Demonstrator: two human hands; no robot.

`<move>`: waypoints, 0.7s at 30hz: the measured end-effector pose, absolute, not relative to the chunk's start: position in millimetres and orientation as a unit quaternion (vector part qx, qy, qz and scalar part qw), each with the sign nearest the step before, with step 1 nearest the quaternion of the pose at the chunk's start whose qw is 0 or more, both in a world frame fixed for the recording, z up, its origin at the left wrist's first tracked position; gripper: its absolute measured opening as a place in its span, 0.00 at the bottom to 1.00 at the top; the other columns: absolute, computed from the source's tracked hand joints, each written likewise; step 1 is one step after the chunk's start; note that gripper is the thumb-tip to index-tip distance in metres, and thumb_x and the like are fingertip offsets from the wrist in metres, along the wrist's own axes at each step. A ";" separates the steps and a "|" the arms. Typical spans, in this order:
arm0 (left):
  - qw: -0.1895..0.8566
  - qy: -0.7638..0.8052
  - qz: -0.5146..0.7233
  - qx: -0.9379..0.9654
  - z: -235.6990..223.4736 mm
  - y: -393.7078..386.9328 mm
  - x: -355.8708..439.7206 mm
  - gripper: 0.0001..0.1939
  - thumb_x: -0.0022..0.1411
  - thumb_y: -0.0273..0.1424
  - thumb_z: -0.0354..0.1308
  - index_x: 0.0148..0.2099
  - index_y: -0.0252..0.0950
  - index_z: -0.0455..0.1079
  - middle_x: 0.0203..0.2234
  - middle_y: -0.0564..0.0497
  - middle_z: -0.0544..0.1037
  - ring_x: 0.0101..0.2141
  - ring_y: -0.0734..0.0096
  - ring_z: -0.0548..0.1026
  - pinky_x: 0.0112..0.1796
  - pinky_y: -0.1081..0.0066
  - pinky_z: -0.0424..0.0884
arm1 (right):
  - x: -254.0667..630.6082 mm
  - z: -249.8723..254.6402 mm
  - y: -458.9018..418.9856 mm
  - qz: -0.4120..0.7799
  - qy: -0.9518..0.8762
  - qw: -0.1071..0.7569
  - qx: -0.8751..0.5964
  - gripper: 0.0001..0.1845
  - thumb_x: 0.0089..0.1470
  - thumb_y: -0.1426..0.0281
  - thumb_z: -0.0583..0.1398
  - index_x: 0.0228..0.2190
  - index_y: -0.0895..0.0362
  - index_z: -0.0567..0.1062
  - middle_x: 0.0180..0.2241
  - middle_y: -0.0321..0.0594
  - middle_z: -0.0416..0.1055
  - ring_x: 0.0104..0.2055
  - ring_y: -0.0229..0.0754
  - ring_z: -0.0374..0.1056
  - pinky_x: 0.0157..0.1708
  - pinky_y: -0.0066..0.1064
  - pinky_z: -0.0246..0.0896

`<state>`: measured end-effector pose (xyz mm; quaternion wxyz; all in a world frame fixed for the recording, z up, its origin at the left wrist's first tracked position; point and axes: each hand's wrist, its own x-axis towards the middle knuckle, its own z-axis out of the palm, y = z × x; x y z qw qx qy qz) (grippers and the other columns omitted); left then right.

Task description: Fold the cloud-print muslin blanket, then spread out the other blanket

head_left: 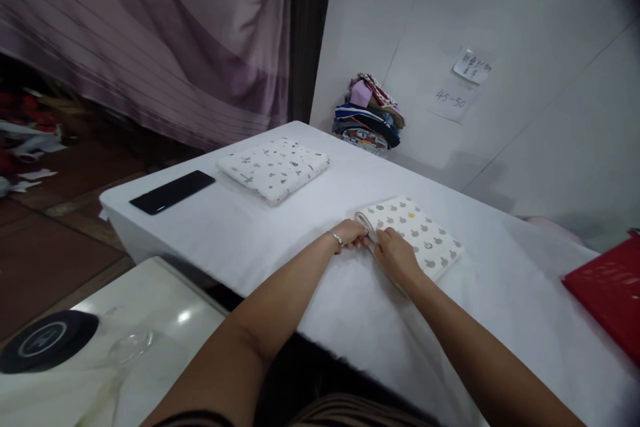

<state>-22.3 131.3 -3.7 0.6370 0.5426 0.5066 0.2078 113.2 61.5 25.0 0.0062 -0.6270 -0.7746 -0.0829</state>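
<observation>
A folded white cloth with a grey fruit-like print lies on the table in front of me. At its near-left side, layers of the cloth curl up in a thick folded edge. My left hand, with a silver bracelet at the wrist, is closed on the corner of that edge. Close beside it, my right hand has its fingers curled round the same edge, thumb side toward the left hand. Both hands touch the cloth, and its underside is hidden. Farther back lies a second folded white cloth with small dark motifs.
A black phone-like slab lies at the white-covered table's left edge. A stack of folded fabrics stands by the wall at the back. On the right is a red item. A glossy pale surface at lower left bears a round black object.
</observation>
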 end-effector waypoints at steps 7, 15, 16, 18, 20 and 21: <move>0.673 0.484 0.266 0.492 -15.8 141.0 -19.7 0.07 0.52 0.29 0.55 0.25 0.32 0.65 0.19 0.54 0.71 0.14 0.84 0.62 0.13 0.81 0.49 | 109.2 19.2 61.6 -0.129 -0.793 -0.048 -0.593 0.08 0.55 0.76 0.50 0.37 0.59 0.66 0.37 0.45 0.64 0.38 0.43 0.60 0.30 0.29 0.53; 0.597 0.494 0.368 0.513 -16.8 139.2 -20.1 0.12 0.50 0.36 0.61 0.30 0.35 0.65 0.19 0.58 0.68 0.17 0.81 0.65 0.16 0.79 0.58 | 108.5 11.3 62.1 -0.147 -0.796 -0.049 -0.584 0.09 0.55 0.76 0.50 0.38 0.59 0.66 0.37 0.46 0.63 0.38 0.44 0.59 0.30 0.30 0.54; 0.583 0.498 0.371 0.524 -18.6 138.4 -18.9 0.13 0.49 0.37 0.62 0.30 0.35 0.64 0.18 0.58 0.68 0.17 0.80 0.65 0.16 0.79 0.59 | 108.3 9.0 62.1 -0.150 -0.800 -0.050 -0.578 0.09 0.55 0.77 0.50 0.38 0.60 0.66 0.37 0.46 0.63 0.38 0.45 0.59 0.30 0.30 0.55; 0.563 0.508 0.371 0.536 -22.3 137.9 -16.3 0.14 0.48 0.38 0.62 0.30 0.35 0.65 0.18 0.58 0.68 0.18 0.79 0.66 0.18 0.78 0.61 | 108.1 5.4 62.5 -0.156 -0.806 -0.049 -0.569 0.09 0.55 0.77 0.50 0.38 0.60 0.66 0.37 0.46 0.63 0.38 0.45 0.59 0.30 0.31 0.55; 0.542 0.524 0.376 0.539 -25.3 138.6 -14.4 0.12 0.49 0.37 0.61 0.32 0.35 0.66 0.18 0.57 0.69 0.18 0.78 0.66 0.19 0.77 0.63 | 108.4 3.9 63.3 -0.159 -0.809 -0.046 -0.564 0.09 0.54 0.77 0.50 0.38 0.60 0.66 0.37 0.46 0.63 0.38 0.45 0.58 0.30 0.30 0.55; 0.525 0.534 0.381 0.542 -26.1 139.2 -13.9 0.11 0.50 0.35 0.61 0.34 0.35 0.66 0.20 0.57 0.70 0.19 0.78 0.67 0.21 0.77 0.64 | 108.4 3.8 63.7 -0.160 -0.810 -0.044 -0.562 0.09 0.54 0.77 0.50 0.38 0.60 0.66 0.37 0.46 0.63 0.38 0.45 0.58 0.30 0.30 0.55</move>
